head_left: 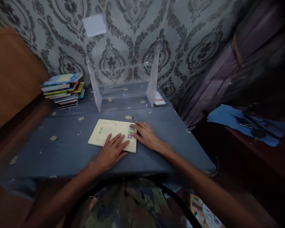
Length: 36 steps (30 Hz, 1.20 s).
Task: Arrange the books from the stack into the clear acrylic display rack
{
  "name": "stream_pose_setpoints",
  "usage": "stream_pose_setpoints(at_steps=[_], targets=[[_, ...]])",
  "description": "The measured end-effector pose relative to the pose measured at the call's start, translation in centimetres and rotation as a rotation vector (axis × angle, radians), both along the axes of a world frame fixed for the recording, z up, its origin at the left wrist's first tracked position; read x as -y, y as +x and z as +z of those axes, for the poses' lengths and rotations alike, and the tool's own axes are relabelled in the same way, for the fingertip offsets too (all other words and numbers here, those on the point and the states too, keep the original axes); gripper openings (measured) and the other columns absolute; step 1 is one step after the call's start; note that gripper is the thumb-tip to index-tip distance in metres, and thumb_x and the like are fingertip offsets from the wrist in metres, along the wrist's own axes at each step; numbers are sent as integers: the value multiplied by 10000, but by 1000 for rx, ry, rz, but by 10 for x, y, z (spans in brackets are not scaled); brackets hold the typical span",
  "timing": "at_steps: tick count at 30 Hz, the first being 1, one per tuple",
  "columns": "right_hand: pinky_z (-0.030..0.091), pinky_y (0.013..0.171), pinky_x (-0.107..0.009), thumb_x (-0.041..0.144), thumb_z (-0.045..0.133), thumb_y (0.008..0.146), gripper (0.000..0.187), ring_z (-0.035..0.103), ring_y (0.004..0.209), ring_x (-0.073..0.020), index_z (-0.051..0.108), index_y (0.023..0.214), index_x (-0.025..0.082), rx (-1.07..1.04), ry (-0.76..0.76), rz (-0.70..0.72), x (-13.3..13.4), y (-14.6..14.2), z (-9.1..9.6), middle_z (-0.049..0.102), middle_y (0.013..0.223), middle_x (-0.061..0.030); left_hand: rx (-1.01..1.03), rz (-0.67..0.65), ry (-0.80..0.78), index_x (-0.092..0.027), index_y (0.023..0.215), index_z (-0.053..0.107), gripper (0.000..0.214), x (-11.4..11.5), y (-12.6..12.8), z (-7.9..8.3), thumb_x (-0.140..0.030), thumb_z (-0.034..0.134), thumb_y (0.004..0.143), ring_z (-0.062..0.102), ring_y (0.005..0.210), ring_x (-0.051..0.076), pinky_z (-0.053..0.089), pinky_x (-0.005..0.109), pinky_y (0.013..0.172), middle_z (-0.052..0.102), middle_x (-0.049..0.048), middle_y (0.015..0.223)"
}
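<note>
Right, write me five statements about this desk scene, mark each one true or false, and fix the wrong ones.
1. The left hand rests on the book. True.
2. The book lies open. False: the book is shut, cover facing up.
3. The clear stand is between the book and the wall. True.
4. The stack of books sits at the person's right. False: the stack of books is on the person's left, toward the back of the tablecloth.
5. The right hand touches the book. True.
</note>
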State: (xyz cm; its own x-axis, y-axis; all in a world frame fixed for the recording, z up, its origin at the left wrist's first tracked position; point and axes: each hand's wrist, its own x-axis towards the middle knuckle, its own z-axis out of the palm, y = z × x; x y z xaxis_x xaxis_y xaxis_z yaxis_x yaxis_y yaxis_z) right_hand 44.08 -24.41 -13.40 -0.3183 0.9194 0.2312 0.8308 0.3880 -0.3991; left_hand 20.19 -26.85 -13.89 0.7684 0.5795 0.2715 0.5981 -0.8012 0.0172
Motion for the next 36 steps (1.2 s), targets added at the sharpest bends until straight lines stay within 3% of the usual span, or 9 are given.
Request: stream_pose_setpoints(at_steps=[6, 9, 13, 18, 23, 28, 31, 34, 36], targets=[[453, 953, -447, 327, 554, 922, 379, 579, 1032, -285, 631, 1246, 146, -82, -5, -42, -7, 2, -1, 649, 1109, -143, 13, -7, -28, -224, 1379, 504, 488, -1, -2, -1, -446, 569, 950, 422, 1400, 295, 278, 607, 1158, 529, 146, 1444], [488, 804, -367, 380, 559, 908, 373, 620, 836, -230, 652, 1187, 150, -193, -142, -106, -5, 7, 4, 683, 923, -88, 15, -48, -81, -211, 1422, 465, 691, -1, -6, -1, -590, 618, 864, 408, 1406, 326, 237, 641, 1162, 515, 178, 1449], [445, 630, -300, 444, 555, 884, 408, 596, 646, -186, 690, 1116, 137, -239, -302, -123, 3, 12, 12, 673, 742, -45, 17, -159, -150, -168, 1481, 380, 958, 2, -18, 1, -723, 644, 746, 342, 1441, 365, 159, 660, 1176, 450, 229, 1491], [366, 523, -269, 439, 512, 887, 335, 544, 543, -164, 676, 923, 148, -321, -428, -45, 24, 2, 21, 613, 591, -5, -2, -238, -201, -175, 1556, 212, 1088, 12, -31, 3, -711, 680, 734, 223, 1487, 388, 76, 674, 1180, 325, 244, 1564], [301, 527, -273, 449, 523, 895, 304, 517, 538, -167, 625, 938, 166, -181, -425, -60, 49, -9, 30, 583, 567, 6, -67, -213, -213, -185, 1560, 180, 930, 25, -35, 6, -492, 694, 848, 168, 1513, 319, 109, 612, 1212, 286, 192, 1596], [320, 517, -277, 463, 518, 884, 307, 526, 542, -174, 585, 721, 212, -213, -480, 19, 65, -9, 29, 601, 573, -15, 0, -212, -141, -175, 1471, 389, 569, 44, -45, 3, -276, 580, 945, 353, 1452, 263, 284, 496, 1208, 473, 155, 1500], [363, 517, -290, 492, 472, 899, 385, 537, 546, -186, 574, 649, 217, -256, -452, -6, 66, -7, 27, 600, 564, -27, 61, -253, -84, -166, 1437, 445, 464, 51, -50, 4, -229, 499, 980, 435, 1402, 271, 362, 490, 1174, 564, 150, 1418], [457, 603, -330, 547, 481, 892, 392, 609, 647, -218, 667, 819, 209, -370, -397, -95, 60, -5, 24, 675, 697, -52, 104, -311, -5, -163, 1425, 465, 449, 51, -50, 14, -149, 467, 977, 533, 1321, 279, 437, 479, 1123, 644, 147, 1317], [513, 680, -367, 609, 498, 875, 463, 659, 767, -249, 687, 1005, 207, -566, -435, -130, 53, -6, 21, 719, 853, -83, 195, -324, 49, -156, 1428, 459, 457, 48, -48, 28, -121, 469, 972, 604, 1244, 261, 496, 436, 1072, 690, 139, 1242]])
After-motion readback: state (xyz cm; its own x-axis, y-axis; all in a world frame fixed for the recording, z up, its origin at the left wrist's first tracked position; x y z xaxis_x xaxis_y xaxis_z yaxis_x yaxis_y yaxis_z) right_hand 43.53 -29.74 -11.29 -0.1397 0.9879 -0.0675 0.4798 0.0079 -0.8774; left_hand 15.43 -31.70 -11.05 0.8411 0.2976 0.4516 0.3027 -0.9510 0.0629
